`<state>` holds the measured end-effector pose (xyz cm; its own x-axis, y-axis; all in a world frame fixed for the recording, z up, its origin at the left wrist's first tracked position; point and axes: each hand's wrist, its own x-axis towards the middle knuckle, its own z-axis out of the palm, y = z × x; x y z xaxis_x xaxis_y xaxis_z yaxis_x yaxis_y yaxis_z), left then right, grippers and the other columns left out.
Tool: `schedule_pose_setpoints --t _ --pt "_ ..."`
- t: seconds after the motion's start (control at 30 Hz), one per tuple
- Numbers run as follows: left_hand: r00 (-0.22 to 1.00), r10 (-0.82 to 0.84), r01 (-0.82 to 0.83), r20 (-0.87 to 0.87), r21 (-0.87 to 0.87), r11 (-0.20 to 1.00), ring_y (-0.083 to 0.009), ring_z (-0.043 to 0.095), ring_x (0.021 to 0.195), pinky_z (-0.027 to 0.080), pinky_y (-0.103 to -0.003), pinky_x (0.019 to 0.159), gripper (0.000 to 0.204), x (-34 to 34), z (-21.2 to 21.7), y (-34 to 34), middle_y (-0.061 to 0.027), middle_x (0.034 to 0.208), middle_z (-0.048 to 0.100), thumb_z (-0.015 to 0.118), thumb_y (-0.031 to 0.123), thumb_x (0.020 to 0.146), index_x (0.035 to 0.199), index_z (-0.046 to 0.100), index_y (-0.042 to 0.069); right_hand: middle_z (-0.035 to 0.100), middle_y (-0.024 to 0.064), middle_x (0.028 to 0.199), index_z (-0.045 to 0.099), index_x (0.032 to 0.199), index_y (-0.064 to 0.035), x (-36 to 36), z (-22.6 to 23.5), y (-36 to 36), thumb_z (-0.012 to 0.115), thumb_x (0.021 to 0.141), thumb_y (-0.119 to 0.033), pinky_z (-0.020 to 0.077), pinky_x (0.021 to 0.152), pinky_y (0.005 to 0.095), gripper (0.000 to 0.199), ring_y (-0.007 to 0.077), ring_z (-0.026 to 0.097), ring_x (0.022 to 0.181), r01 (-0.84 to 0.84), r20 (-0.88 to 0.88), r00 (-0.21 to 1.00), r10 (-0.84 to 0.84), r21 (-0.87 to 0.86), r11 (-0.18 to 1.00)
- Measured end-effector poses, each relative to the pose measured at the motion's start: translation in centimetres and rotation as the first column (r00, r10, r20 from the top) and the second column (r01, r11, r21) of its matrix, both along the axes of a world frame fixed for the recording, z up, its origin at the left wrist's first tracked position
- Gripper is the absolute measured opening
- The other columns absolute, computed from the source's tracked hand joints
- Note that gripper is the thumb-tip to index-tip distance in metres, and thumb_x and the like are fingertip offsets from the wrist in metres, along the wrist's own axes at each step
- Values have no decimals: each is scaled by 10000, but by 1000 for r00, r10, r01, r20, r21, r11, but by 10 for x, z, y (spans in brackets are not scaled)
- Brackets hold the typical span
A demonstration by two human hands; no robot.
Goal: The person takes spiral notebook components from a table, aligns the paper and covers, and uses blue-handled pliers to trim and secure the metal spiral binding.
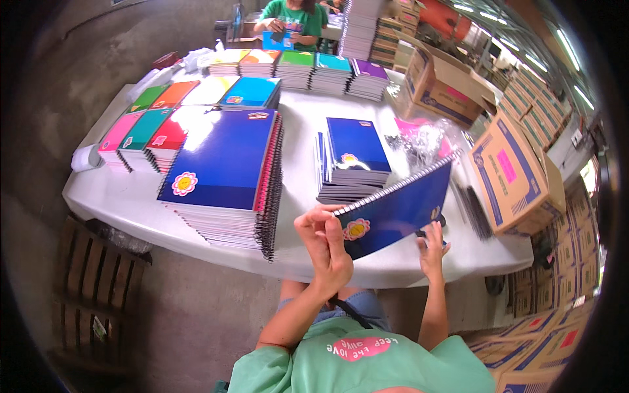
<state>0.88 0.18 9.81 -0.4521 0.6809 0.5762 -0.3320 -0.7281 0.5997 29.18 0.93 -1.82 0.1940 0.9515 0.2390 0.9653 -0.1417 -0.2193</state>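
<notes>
My left hand [324,245] pinches the corner of a dark blue spiral notebook [400,209] and holds it tilted over the table's front edge, its coil edge up. A smiling flower sticker shows on its cover. Close to the notebook's lower right edge, my right hand [431,249] has its fingers curled around a small dark thing, partly hidden, whose kind I cannot make out. Behind the notebook stands a stack of blue-covered books [357,147]. To the left rises a tall stack of blue spiral notebooks [219,157].
Colourful notebook stacks [295,65] line the far and left sides of the white table [301,236]. Dark wire coils [473,208], clear plastic [429,147] and cardboard boxes [514,173] are at the right. Across the table, a person in green [295,19] handles a blue item.
</notes>
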Motion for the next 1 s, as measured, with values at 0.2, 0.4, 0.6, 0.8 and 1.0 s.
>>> schedule_pose_setpoints --t 0.2,0.4,0.6,0.8,1.0 --pt "990 -138 138 30 15 990 -184 492 967 408 -315 872 155 -21 27 -31 -191 1076 490 391 52 959 1094 322 86 382 82 1404 239 1431 -69 -78 113 -4 654 860 -253 397 1011 337 730 203 456 1215 -60 -743 -24 669 669 741" --pt "815 407 -286 -413 323 902 -204 489 968 425 -279 777 274 -93 81 -45 -193 1089 483 460 -162 812 1042 439 -13 489 112 1314 357 1370 -34 -144 190 53 667 823 -66 381 1037 326 630 189 491 1187 -114 -649 -235 723 757 643" --pt "594 737 -735 -322 154 660 -218 482 1113 332 -406 1004 378 -180 105 -45 -123 1167 498 599 214 899 1180 482 -9 629 63 1075 530 1224 -55 -172 274 171 599 898 -214 510 829 299 370 141 611 960 -317 -673 -430 601 736 598" --pt "743 571 -656 -348 -212 724 -272 419 1223 297 -403 1029 538 -218 29 -15 -185 1291 451 434 385 966 1302 416 -34 653 31 772 705 964 -45 -265 360 149 691 720 -202 457 670 263 291 105 577 747 -967 -59 87 994 236 98" --pt "775 511 -604 -372 -197 773 -278 431 1195 304 -355 1020 544 -200 20 -2 -210 1258 455 355 387 988 1294 414 -59 690 65 760 722 961 -64 -408 355 133 800 653 -213 447 571 274 351 104 582 643 -839 -160 -348 924 -386 -383"
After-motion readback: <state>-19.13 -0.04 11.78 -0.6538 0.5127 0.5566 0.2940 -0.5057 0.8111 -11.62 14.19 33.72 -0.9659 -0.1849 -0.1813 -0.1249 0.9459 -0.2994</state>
